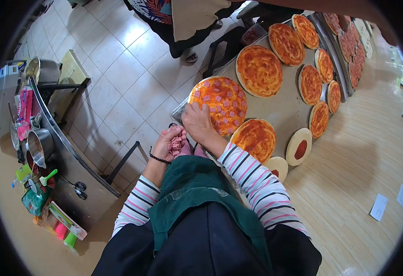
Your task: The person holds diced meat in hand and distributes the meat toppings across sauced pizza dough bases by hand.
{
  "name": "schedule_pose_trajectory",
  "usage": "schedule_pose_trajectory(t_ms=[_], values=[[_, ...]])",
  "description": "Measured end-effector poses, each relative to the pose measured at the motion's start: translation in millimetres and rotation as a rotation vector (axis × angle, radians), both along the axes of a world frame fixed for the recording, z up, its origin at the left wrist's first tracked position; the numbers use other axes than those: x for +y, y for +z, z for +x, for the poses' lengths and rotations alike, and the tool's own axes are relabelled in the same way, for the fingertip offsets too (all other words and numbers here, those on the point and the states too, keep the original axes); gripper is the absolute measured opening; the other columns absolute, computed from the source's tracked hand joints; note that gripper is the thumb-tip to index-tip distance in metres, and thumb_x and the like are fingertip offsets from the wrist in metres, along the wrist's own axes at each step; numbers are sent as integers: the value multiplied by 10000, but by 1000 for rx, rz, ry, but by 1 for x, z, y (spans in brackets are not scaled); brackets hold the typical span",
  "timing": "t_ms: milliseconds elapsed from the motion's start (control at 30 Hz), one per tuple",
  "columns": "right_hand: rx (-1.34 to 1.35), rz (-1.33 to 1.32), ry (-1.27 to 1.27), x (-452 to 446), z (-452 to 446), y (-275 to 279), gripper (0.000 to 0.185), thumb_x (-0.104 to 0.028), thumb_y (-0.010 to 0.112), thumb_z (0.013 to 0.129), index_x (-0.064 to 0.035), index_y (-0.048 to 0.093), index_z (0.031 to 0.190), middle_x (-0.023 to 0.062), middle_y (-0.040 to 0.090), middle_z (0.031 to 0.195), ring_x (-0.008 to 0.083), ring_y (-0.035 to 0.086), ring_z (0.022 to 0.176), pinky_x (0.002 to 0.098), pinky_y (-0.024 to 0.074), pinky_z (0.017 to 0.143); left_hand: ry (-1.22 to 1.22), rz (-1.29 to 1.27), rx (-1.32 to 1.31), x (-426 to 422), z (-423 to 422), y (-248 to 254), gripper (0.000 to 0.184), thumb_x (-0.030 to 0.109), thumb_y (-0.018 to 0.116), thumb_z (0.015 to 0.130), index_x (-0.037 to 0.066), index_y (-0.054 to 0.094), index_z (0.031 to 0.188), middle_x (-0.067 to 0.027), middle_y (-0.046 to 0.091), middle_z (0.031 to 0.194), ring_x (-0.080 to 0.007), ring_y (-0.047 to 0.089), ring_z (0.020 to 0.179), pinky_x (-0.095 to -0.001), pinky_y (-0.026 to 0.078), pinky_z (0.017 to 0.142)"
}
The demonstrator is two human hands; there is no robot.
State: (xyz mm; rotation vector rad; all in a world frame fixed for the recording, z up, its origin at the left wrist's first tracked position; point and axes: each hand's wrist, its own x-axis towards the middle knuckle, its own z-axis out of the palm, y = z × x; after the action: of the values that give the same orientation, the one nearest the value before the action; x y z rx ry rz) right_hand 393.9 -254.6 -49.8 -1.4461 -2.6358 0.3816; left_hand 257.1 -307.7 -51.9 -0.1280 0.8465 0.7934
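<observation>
My left hand (166, 143) is cupped around a heap of diced pink ham (176, 145), just off the table's edge. My right hand (198, 123) hovers at or rests on the near rim of a pizza with ham (227, 103), its fingers bent together; what lies between them is hidden. Orange-red sauce covers this pizza, and ham squares are scattered over most of it. Right beside my right forearm lies a sauced pizza base (254, 141) with no ham on it.
A metal table (268, 109) bears several more sauced bases (259, 71); two pale ones (298, 147) have only a central sauce patch. Topped pizzas (348, 43) are at far right. A side table (79, 170) holds scissors (80, 190) and pots. Another person (197, 20) stands opposite.
</observation>
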Motion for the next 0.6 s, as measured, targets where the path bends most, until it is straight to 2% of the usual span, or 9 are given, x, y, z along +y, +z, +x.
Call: schedule_pose_trajectory(t_ms=[67, 167, 233, 300, 367, 400, 467, 600], values=[[-42, 58, 73, 4, -3, 1, 106, -153, 484, 664, -112, 577, 635, 38, 477, 746, 204, 437, 787, 364, 290, 633, 17, 20, -8, 0, 0, -2, 124, 144, 540, 777, 26, 521, 809, -54, 561, 716, -104, 559, 596, -184, 463, 462], [81, 81, -59, 12, 5, 17, 85, -156, 525, 661, -104, 592, 654, 32, 518, 683, 202, 473, 735, 362, 324, 620, 49, -11, 29, 1, 1, 3, 105, 149, 508, 796, 47, 528, 809, -30, 551, 702, -86, 528, 542, -154, 433, 409], [282, -101, -365, 31, 30, 30, 101, -186, 572, 673, -102, 612, 711, 34, 573, 655, 202, 524, 697, 349, 371, 627, 55, -17, 54, 3, -2, 6, 102, 148, 509, 795, 48, 527, 809, -30, 553, 707, -87, 531, 546, -152, 431, 405], [358, -282, -714, 49, 66, 9, 155, -236, 609, 674, -109, 617, 761, 40, 603, 668, 195, 557, 702, 324, 399, 643, 62, -30, 82, 0, -7, 4, 99, 147, 510, 795, 50, 526, 808, -31, 555, 713, -88, 535, 551, -150, 429, 400], [465, -459, -858, 58, 86, 2, 122, -256, 582, 665, -164, 607, 741, 31, 602, 777, 240, 510, 829, 433, 307, 767, 62, 11, 64, 0, -10, 0, 134, 161, 530, 785, 32, 523, 819, -56, 565, 720, -106, 567, 603, -181, 450, 422], [464, -458, -856, 59, 90, 0, 122, -256, 582, 665, -164, 607, 741, 31, 602, 777, 240, 510, 829, 433, 307, 767, 64, 12, 62, -1, -9, 0, 134, 161, 530, 785, 32, 523, 819, -56, 565, 720, -106, 567, 603, -181, 450, 422], [91, -227, -717, 61, 92, -3, 122, -260, 589, 663, -166, 607, 738, 32, 593, 767, 238, 504, 839, 441, 306, 751, 60, -7, 39, 0, -10, 2, 138, 161, 533, 783, 30, 524, 824, -58, 566, 728, -107, 568, 616, -179, 449, 421], [83, -162, -736, 59, 92, -7, 113, -249, 602, 652, -161, 600, 723, 29, 574, 792, 240, 493, 849, 445, 298, 758, 47, 0, -31, -1, -12, 2, 134, 146, 528, 785, 21, 524, 833, -67, 567, 736, -118, 572, 635, -194, 468, 465]])
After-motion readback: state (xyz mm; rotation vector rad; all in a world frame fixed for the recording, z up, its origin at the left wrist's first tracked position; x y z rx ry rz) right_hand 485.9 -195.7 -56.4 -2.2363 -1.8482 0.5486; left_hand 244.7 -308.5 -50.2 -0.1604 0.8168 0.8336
